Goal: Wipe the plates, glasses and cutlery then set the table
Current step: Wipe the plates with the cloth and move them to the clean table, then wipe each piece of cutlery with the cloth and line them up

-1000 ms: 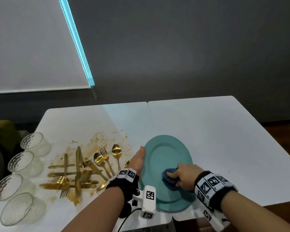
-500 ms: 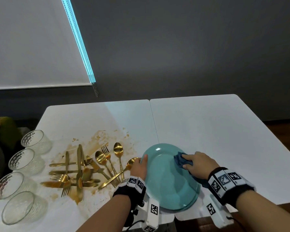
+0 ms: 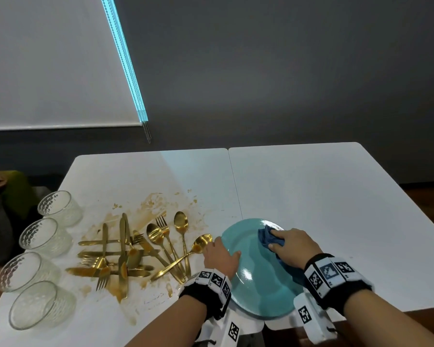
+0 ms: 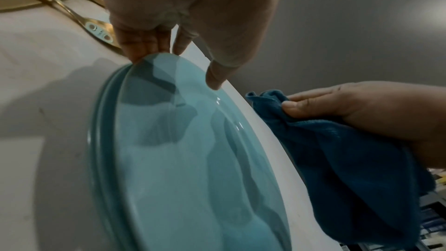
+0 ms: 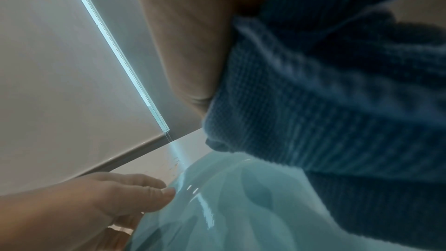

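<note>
A teal plate (image 3: 251,279) lies at the near edge of the white table (image 3: 323,196). My left hand (image 3: 222,255) grips its left rim, thumb on top (image 4: 214,77) and fingers under the edge (image 4: 144,45). My right hand (image 3: 293,249) holds a bunched dark blue cloth (image 3: 268,237) against the plate's far right part; in the right wrist view the cloth (image 5: 337,102) fills the frame above the plate (image 5: 241,207). Gold cutlery (image 3: 140,251) lies heaped on a brown smear to the left. Several clear glasses (image 3: 45,236) stand along the left edge.
Brown sauce stains (image 3: 156,201) spread over the left table half around the cutlery. A spoon (image 3: 201,242) lies close to my left hand. A seam (image 3: 234,186) splits the two tabletops. A window blind (image 3: 60,58) hangs behind.
My right hand has carried the cloth from the plate's near middle up to its far right part. The plate has shifted slightly right. My left hand keeps its hold on the rim.
</note>
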A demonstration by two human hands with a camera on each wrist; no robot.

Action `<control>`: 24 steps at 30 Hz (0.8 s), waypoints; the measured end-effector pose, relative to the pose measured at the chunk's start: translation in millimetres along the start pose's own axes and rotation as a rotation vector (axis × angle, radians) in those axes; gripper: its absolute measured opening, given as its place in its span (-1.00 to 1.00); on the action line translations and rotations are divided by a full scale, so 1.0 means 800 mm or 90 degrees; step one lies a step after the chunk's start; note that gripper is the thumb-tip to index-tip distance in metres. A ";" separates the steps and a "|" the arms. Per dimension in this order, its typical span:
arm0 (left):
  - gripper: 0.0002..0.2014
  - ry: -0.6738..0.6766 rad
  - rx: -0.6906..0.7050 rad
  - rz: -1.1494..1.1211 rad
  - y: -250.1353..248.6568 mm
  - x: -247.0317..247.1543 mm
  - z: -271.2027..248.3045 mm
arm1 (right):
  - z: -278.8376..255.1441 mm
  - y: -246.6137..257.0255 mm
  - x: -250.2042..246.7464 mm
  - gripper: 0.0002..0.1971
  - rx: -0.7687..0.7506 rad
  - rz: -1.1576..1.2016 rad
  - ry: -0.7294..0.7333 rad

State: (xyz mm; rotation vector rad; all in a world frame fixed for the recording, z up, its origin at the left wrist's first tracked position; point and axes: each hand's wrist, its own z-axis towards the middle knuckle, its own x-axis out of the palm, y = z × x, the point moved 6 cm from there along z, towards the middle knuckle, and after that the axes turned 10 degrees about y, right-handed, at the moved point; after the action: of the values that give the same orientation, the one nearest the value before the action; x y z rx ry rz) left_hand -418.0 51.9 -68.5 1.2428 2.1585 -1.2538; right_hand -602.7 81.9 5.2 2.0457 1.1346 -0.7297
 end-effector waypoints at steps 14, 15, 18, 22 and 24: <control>-0.69 -0.061 -0.102 0.225 0.049 -0.103 0.012 | 0.004 0.043 -0.006 -0.64 -0.009 0.207 0.031; -0.69 -0.052 -0.120 0.250 0.057 -0.108 0.012 | 0.008 0.043 -0.005 -0.64 -0.006 0.265 0.029; -0.70 -0.021 -0.148 0.292 0.073 -0.112 0.010 | 0.020 0.042 0.002 -0.70 -0.012 0.467 0.040; -0.73 -0.007 -0.158 0.338 0.084 -0.105 0.005 | 0.023 0.046 0.011 -0.84 0.003 0.562 0.094; -0.72 -0.002 -0.149 0.356 0.088 -0.101 0.005 | 0.026 0.041 0.014 -0.80 0.041 0.587 0.095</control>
State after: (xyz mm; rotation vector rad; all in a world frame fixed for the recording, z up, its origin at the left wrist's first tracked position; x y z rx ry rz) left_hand -315.9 22.4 -54.0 1.5812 1.7092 -0.7463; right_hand -572.2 58.7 -6.2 2.3720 0.1423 -0.1457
